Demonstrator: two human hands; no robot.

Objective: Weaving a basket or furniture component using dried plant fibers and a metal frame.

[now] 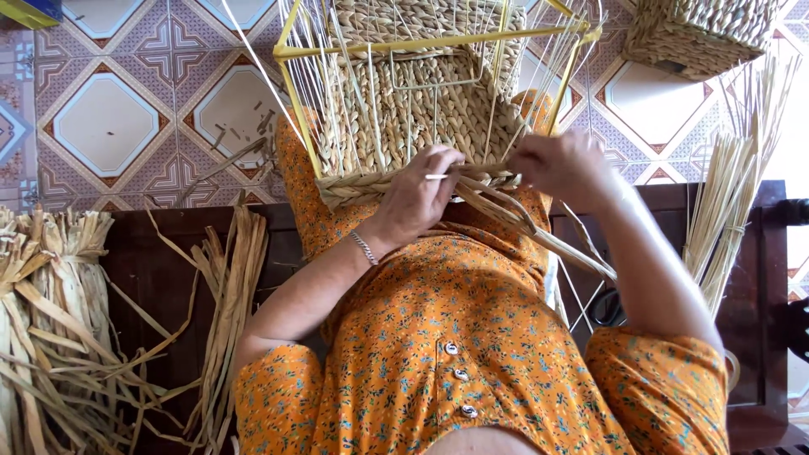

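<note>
Straw-coloured and half woven, the basket [413, 118] rests on our lap, its yellow wire frame [438, 42] rising on the far side. Our left hand [419, 195] sits at the near rim, fingers curled and pinching a thin pale strand [438, 177]. Just to the right, our right hand [556, 164] is closed around the braided rope [506, 206], touching the same rim. Loose dried leaves [227, 278] lie on the bench [152, 261] at left.

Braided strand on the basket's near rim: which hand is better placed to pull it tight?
Probably the right hand: the braided strand trails loose toward that side, just under it. The left hand presses on the basket rim, pinning the weave.
</note>
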